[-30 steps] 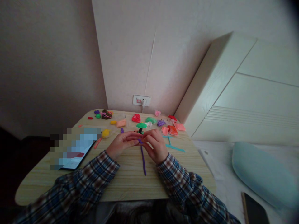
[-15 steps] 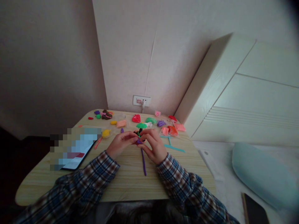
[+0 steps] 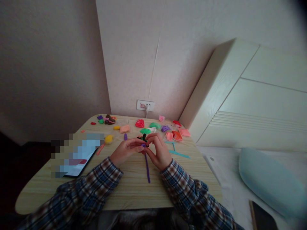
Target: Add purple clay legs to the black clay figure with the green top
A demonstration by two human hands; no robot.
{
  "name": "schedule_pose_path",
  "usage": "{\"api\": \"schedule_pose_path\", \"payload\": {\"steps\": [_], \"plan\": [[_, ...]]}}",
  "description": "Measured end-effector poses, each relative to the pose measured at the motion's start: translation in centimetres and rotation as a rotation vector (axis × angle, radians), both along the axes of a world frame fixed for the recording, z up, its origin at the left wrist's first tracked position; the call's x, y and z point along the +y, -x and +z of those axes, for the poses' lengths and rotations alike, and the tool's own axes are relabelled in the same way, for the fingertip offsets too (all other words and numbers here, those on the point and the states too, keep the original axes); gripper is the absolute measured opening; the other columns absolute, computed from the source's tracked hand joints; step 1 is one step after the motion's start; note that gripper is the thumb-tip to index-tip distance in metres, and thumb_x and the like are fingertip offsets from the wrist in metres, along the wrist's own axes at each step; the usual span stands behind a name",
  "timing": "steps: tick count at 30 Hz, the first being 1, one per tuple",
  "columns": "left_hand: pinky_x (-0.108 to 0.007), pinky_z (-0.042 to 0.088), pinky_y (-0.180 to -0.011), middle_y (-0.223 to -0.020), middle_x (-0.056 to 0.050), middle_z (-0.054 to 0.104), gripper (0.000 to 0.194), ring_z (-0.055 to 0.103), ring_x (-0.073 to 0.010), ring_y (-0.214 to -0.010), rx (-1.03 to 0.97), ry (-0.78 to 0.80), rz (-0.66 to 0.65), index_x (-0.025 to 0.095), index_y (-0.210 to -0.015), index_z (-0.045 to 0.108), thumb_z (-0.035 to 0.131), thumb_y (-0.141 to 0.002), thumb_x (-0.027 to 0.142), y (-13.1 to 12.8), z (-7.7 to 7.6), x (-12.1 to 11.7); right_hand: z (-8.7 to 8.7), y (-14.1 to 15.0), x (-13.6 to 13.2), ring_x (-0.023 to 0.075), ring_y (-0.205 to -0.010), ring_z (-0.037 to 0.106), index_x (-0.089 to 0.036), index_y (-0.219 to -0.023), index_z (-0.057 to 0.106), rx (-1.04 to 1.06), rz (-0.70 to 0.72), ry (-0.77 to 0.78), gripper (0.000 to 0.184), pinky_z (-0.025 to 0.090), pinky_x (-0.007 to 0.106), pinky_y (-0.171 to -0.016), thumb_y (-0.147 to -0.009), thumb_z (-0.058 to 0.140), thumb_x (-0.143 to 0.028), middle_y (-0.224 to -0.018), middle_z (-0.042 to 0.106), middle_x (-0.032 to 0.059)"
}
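Observation:
A small modelling-clay figure (image 3: 145, 131) with a green top and a dark stem shows just beyond my fingertips. Its lower part, with a bit of purple clay (image 3: 143, 145), is between my hands and mostly hidden. My left hand (image 3: 127, 149) pinches it from the left, fingers nearly straight and thumb below. On the right side, my right hand (image 3: 158, 151) has its thumb and bent fingers closed at the same spot. A thin purple clay strip (image 3: 147, 169) runs from under the fingertips toward me; whether it is joined to the figure I cannot tell.
Bagged clay lumps, such as a red one (image 3: 139, 123) and an orange one (image 3: 177, 135), lie along the table's back. Teal tools (image 3: 179, 154) lie right of my hands. A tablet (image 3: 81, 159) is at left. A wall socket (image 3: 145, 105) holds a plug.
My left fingers have straightened a little, and my right fingertips have shifted slightly right. More of the dark part of the clay figure shows between my hands.

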State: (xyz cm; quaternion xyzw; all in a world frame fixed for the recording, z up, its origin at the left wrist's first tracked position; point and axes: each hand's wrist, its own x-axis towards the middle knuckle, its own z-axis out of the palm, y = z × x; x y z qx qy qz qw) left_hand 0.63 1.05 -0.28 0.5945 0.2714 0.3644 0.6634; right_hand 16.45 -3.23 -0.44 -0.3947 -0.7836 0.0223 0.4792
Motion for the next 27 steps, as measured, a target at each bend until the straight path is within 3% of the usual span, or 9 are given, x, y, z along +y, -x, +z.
{"api": "schedule_pose_path", "payload": {"steps": [6,15,20,27], "plan": [[-0.029,0.053,-0.074,-0.088,-0.004,0.07,0.018,0.064,-0.0162,-0.076,0.012,-0.04,-0.007,0.015,-0.083,0.066,0.068,-0.067,0.025,0.21,0.23,0.0,-0.07,0.04,0.02,0.0176,-0.084,0.05,-0.018,-0.095,0.045,-0.046,-0.044,0.061,0.017,0.044,0.032,-0.072,-0.081,0.053,-0.025,-0.093,0.052,0.0078],[-0.028,0.052,-0.064,-0.072,-0.002,0.067,0.023,0.062,-0.0138,-0.061,-0.013,-0.025,-0.05,0.013,-0.082,0.064,0.064,-0.072,0.034,0.12,-0.22,-0.03,0.13,0.32,-0.18,0.015,-0.072,0.046,-0.019,-0.079,0.044,-0.013,-0.103,0.096,0.012,0.04,0.028,-0.064,-0.08,0.051,-0.029,-0.077,0.048,0.0026],[-0.025,0.051,-0.063,-0.07,-0.001,0.067,0.02,0.062,-0.0124,-0.06,-0.007,-0.051,-0.015,0.012,-0.083,0.063,0.065,-0.071,0.029,0.24,0.34,-0.21,0.14,0.13,-0.1,0.0142,-0.067,0.046,-0.018,-0.067,0.043,-0.09,-0.115,0.146,0.019,0.038,0.026,-0.062,-0.083,0.048,-0.028,-0.07,0.046,0.0013],[-0.026,0.051,-0.064,-0.069,-0.001,0.068,0.026,0.064,-0.0144,-0.063,0.026,-0.017,-0.009,0.013,-0.083,0.057,0.071,-0.063,0.024,0.24,0.51,-0.27,0.2,0.15,-0.17,0.0141,-0.067,0.046,-0.017,-0.069,0.049,-0.212,-0.065,0.147,0.023,0.036,0.025,-0.06,-0.085,0.045,-0.033,-0.069,0.049,0.0018]]}}
